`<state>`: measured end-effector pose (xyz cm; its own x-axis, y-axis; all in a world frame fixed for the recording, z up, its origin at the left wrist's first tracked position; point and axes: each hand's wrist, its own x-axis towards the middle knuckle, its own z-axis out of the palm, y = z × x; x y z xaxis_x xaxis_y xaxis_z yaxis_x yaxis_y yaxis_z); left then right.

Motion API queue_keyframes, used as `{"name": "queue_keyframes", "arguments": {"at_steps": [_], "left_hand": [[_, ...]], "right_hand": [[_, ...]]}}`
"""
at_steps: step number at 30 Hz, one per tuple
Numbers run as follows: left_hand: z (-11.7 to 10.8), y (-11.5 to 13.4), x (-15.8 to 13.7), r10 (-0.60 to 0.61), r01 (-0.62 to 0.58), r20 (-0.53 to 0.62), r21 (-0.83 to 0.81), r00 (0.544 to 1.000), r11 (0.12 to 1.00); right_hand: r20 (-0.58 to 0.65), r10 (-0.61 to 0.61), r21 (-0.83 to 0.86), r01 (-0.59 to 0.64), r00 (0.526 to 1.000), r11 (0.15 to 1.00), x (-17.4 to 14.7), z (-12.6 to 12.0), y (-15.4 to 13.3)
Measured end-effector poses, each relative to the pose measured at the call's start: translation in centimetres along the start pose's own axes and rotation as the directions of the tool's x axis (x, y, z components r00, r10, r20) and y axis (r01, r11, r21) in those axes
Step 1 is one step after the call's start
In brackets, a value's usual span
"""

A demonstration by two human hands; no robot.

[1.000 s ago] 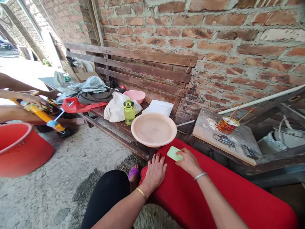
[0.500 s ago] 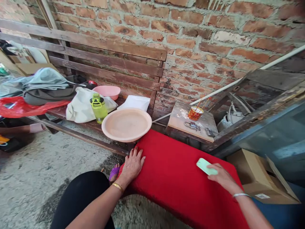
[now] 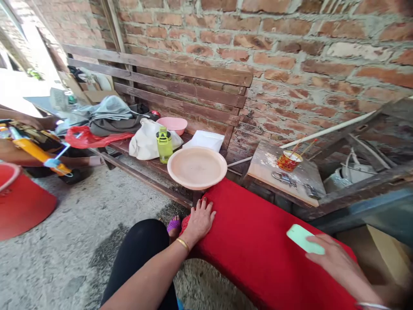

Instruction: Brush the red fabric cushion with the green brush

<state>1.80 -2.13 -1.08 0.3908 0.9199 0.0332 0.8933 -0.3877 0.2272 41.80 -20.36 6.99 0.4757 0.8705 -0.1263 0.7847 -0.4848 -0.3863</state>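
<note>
My left hand (image 3: 200, 220) lies flat with fingers spread on the left end of a red cloth (image 3: 248, 232), which covers a long, low surface in front of me. Toward the right end, my right hand (image 3: 338, 260) grips a flat mint-green block (image 3: 303, 238) with rounded corners, its kind unclear. The block is at the cloth, its near end hidden by my fingers. Just beyond my left hand, a wide pale-pink basin (image 3: 197, 167) sits at the end of a wooden bench.
The bench (image 3: 151, 178) carries a green bottle (image 3: 164, 147), a white bag (image 3: 142, 144), a pink bowl (image 3: 174, 125) and clothes. A red bucket (image 3: 26, 206) and another person's legs are at left. A small table (image 3: 263, 165) holds a patterned cup (image 3: 288, 161) and padlock; a cardboard box (image 3: 383, 249) stands right.
The view has turned left, bringing the red bucket and more of the other person into sight. My right hand and the green block have shifted slightly toward me; my left hand stays on the cloth.
</note>
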Motion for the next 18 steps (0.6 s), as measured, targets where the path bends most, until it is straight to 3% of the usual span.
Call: {"name": "queue_keyframes", "arguments": {"at_steps": [3,5,7,9,11,13,15,18], "left_hand": [[0.4,-0.2,-0.1,-0.02,0.02,-0.026,-0.006,0.999,1.0],[0.6,-0.3,-0.2,-0.038,0.038,-0.046,-0.003,0.998,0.999],[0.8,-0.5,-0.2,-0.046,0.045,-0.067,-0.007,0.997,0.999],[0.9,-0.6,-0.2,-0.037,0.036,-0.085,-0.021,0.996,0.999],[1.0,-0.7,-0.1,-0.027,0.024,-0.093,-0.036,0.995,0.999],[1.1,-0.8,-0.1,-0.018,0.014,-0.096,-0.038,0.995,0.999],[1.2,-0.8,0.0,-0.011,0.008,-0.097,-0.027,0.995,1.0],[1.1,-0.8,0.0,-0.005,0.005,-0.093,-0.004,0.996,1.0]], "right_hand": [[0.14,-0.204,0.011,0.205,0.969,0.979,2.1,4.2,-11.8],[0.182,-0.31,-0.006,0.317,0.933,0.949,3.2,7.2,-18.2],[0.196,-0.368,0.001,0.375,0.909,0.927,4.1,9.9,-22.6],[0.2,-0.397,0.026,0.401,0.896,0.916,4.7,11.8,-25.0],[0.209,-0.408,0.046,0.408,0.889,0.912,4.9,12.6,-25.3],[0.222,-0.393,0.055,0.391,0.893,0.919,4.6,12.2,-23.7],[0.231,-0.352,0.058,0.348,0.907,0.936,3.8,10.6,-20.4],[0.224,-0.241,0.054,0.235,0.944,0.97,1.8,7.2,-13.2]]}}
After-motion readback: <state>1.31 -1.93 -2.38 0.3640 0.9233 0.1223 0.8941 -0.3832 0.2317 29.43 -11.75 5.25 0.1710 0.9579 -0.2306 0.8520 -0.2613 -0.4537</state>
